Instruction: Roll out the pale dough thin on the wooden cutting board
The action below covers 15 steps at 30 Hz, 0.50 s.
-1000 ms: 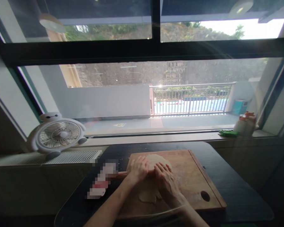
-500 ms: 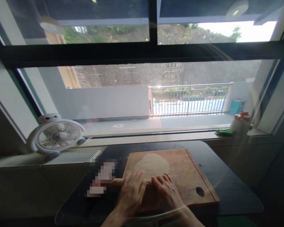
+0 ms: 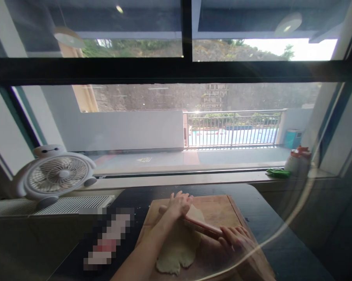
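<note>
A wooden rolling pin point(image 3: 203, 226) lies slantwise over a flat sheet of pale dough point(image 3: 177, 249). The dough has an uneven edge and rests on a wooden cutting board point(image 3: 215, 203). My left hand point(image 3: 180, 203) presses on the pin's far left part, palm down with the fingers stretched out and apart. Around the near right end of the pin curl the fingers of my right hand point(image 3: 234, 237). My left forearm hides part of the board's left side and some of the dough.
Beneath the board is a dark table point(image 3: 281, 234). Left of it lies a blurred-out pinkish object point(image 3: 108, 242). A white fan point(image 3: 60, 173) stands by the window at left. White bottles with orange tops point(image 3: 299, 156) and a green cloth-like item point(image 3: 278, 173) sit on the right sill.
The pin has turned from level to slanted. My left hand has moved forward, my right hand right and nearer. The dough now extends toward me, below the pin. The view has shifted slightly.
</note>
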Available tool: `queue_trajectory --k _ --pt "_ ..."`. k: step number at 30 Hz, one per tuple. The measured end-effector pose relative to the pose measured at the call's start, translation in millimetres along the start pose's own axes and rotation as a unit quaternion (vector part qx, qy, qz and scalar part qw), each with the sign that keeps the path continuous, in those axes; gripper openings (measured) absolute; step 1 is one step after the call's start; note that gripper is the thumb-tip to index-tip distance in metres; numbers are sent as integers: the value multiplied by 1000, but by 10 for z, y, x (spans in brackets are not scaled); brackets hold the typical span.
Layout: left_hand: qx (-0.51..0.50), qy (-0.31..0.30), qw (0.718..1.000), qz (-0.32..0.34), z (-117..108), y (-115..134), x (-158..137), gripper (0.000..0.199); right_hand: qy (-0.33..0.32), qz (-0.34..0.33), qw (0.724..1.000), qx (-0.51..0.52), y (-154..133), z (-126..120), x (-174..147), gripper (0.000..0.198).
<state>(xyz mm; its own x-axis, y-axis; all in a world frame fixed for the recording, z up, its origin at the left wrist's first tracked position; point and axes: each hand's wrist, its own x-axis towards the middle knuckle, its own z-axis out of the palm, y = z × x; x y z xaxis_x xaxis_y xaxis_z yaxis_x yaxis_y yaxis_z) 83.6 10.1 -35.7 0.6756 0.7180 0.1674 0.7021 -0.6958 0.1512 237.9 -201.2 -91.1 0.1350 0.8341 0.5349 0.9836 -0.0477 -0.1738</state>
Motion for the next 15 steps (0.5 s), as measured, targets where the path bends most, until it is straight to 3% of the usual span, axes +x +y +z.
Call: queue_trajectory --k 2,5,10,15 --pt "0 -3 1000 -13 32 -16 115 41 12 2 1000 -21 11 90 6 19" --pt "10 -2 1000 -22 43 -63 42 36 13 4 1000 -27 -59 151 8 19" --pt "29 34 999 -18 -8 -85 -477 38 14 28 1000 1 -318 154 -94 26" --pt "27 67 997 9 -26 -103 -921 41 49 -9 999 5 -416 264 -250 29"
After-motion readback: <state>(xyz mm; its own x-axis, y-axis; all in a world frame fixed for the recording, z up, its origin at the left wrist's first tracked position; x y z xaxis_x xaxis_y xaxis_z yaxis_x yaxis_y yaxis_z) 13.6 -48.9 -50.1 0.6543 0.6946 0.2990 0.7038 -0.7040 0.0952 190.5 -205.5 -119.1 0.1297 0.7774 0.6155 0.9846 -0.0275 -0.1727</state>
